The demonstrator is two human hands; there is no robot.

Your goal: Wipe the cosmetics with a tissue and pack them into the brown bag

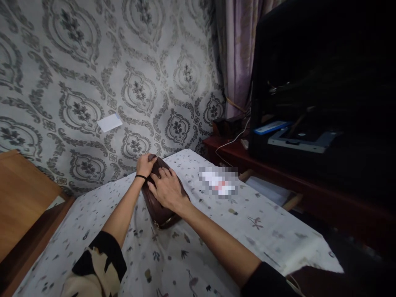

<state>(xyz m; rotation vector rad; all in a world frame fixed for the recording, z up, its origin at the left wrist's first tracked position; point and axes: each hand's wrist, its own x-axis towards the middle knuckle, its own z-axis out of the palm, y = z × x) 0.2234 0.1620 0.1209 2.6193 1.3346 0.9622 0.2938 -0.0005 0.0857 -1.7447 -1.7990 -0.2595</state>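
Note:
A dark brown leather bag (158, 211) lies on a white cloth (130, 243) printed with small plants. It has a zipper with a gold-coloured pull at its near end. My left hand (144, 166) grips the bag's far left corner, its fingers curled over the edge. Across the top of the bag my right hand (168, 190) rests flat with its fingers spread. Part of the bag is hidden beneath both hands. To the right of it, a blurred-out white and red item (218, 181) lies on the cloth.
Patterned wallpaper (139, 90) rises behind, with a white card (109, 122) on it. A wooden panel (27, 198) stands at left. On the right, a dark red desk (230, 150) has a partly open drawer (269, 189); a large black screen (324, 74) stands above it.

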